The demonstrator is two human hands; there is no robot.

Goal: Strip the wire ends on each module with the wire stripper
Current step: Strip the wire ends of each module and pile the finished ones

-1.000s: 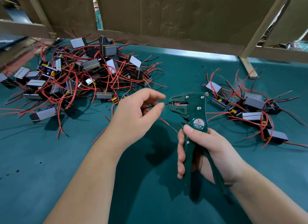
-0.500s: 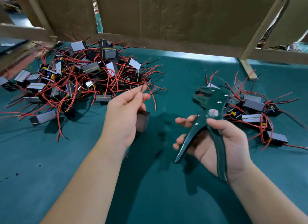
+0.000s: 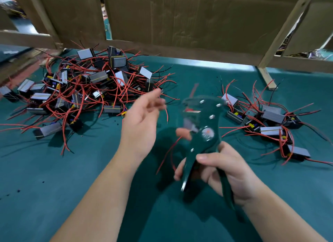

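Green mat (image 3: 54, 187), module piles (image 3: 81, 90) either side: left hand (image 3: 142, 123) grip wide; right hand (image 3: 225, 169) holding wire stripper (image 3: 204, 133).

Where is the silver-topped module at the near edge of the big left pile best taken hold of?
Likely by the body of the module, pinched across its two long sides, coming from above and the near side: it lies flat at the edge of the pile, and most red wires tangle behind it.

One stripper (image 3: 204, 133), two module piles (image 3: 98, 77) (image 3: 272, 113)
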